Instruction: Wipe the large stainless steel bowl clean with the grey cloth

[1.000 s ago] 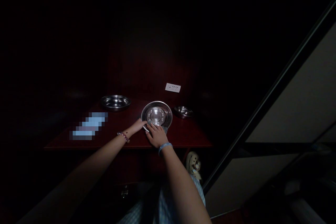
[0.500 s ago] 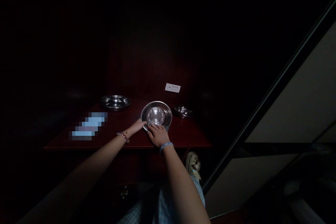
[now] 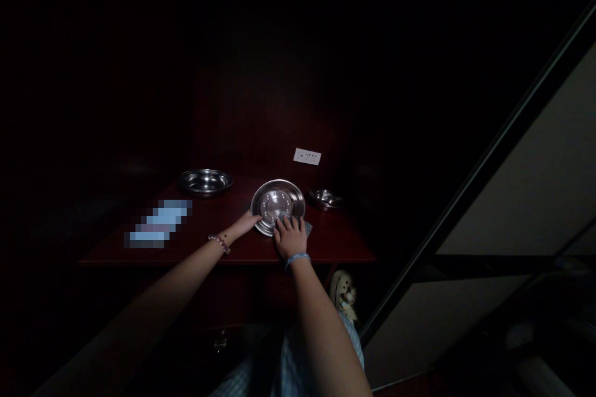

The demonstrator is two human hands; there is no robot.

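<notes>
A shiny metal bowl (image 3: pixel 278 201) is tilted toward me on the dark red desk (image 3: pixel 195 251). My left hand (image 3: pixel 246 221), with a beaded bracelet at the wrist, grips the bowl's left rim, thumb inside and the other fingers hidden behind. Over the lower right rim, my right hand (image 3: pixel 291 237) presses a grey cloth (image 3: pixel 307 227) against the metal. Its fingers lie over the cloth, which shows on either side of them. A blue band circles the right wrist.
One metal dish (image 3: pixel 205 182) sits at the back left, and smaller stacked metal bowls (image 3: pixel 325 199) are at the right. A pixelated light-blue patch (image 3: pixel 161 223) lies on the left. A white socket plate (image 3: pixel 307 156) is on the back wall. A pale clog (image 3: pixel 342 290) shows below the desk.
My right hand has slid to the right along the bowl's lower rim, carrying the cloth with it. The left hand and the bowl stay almost where they were.
</notes>
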